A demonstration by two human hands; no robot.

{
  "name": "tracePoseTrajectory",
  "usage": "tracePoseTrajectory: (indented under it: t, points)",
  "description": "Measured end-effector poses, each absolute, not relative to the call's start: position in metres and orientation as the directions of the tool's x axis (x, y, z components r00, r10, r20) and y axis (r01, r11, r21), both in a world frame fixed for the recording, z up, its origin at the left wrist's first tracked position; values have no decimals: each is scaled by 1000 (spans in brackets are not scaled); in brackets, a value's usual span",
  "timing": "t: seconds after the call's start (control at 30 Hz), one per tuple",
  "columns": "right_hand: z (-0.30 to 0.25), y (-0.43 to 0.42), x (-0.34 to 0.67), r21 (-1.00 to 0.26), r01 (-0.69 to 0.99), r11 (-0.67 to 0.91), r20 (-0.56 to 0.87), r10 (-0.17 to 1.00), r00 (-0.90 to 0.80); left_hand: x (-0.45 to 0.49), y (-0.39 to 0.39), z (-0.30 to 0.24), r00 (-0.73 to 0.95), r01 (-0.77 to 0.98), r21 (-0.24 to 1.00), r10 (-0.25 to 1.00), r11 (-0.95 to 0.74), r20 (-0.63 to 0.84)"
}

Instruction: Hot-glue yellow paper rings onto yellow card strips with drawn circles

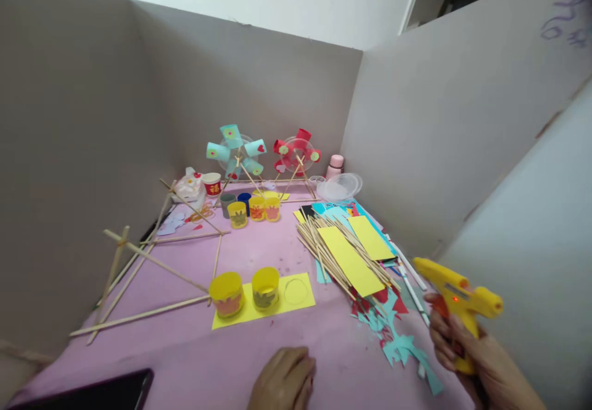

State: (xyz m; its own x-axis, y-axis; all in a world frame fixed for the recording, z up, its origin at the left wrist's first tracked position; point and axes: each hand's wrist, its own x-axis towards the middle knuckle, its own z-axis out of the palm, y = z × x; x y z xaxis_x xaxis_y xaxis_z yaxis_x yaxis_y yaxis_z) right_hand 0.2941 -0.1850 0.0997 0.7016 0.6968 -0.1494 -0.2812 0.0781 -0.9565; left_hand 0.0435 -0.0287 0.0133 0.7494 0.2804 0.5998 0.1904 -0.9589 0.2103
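At the right, my right hand (pixel 456 342) is wrapped round the handle of a yellow glue gun (pixel 456 290), which has a small red light lit. Its nozzle points up and left, well above the table. My left hand (pixel 283 379) rests on the table at the bottom centre, fingers curled together, with nothing visible in it. Beyond it lies a yellow paper strip (pixel 303 282). On that strip stand two yellow paper cups, a left cup (pixel 226 296) with an orange cut-out and a middle cup (pixel 265 290) with a grey-green one. A ring outline (pixel 296 291) shows beside them.
Left is a wooden stick frame (pixel 152 314); a phone (pixel 92 394) lies in front. Right are bamboo sticks (pixel 324 256), yellow sheets (pixel 351 262) and paper scraps (pixel 400 342). Behind stand several small cups (pixel 238 216), a blue wheel (pixel 238 151) and a red wheel (pixel 296 151).
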Motion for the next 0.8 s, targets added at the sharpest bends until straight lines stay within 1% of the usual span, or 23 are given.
tracePoseTrajectory:
  t: [0.07, 0.13, 0.2, 0.27, 0.33, 0.43, 0.67, 0.8]
  points:
    - [108, -164, 279, -969, -225, -98, -218, 766, 604, 46, -28, 15, 732, 273, 148, 305, -951, 609]
    - [112, -142, 265, -959, -89, -269, -276, 814, 511, 48, -26, 12, 705, 360, 89, 333, -929, 626]
    - [114, -120, 253, -941, 23, -339, -307, 878, 366, 47, -24, 6, 685, 414, 38, 338, -910, 645]
    - [116, -102, 244, -925, 110, -363, -334, 916, 221, 45, -22, 0, 667, 445, -2, 330, -895, 668]
    - [117, -87, 240, -907, 189, -377, -353, 924, 146, 43, -19, -4, 657, 470, -11, 342, -882, 672]
    - [114, -71, 240, -881, 269, -390, -375, 921, 107, 41, -16, -8, 656, 496, 14, 386, -868, 648]
    - [103, -48, 243, -854, 331, -402, -416, 909, 31, 43, -13, -10, 657, 515, 72, 447, -854, 606]
    - [100, -40, 241, -829, 371, -419, -442, 897, 25, 42, -13, -9, 654, 523, 106, 478, -846, 586]
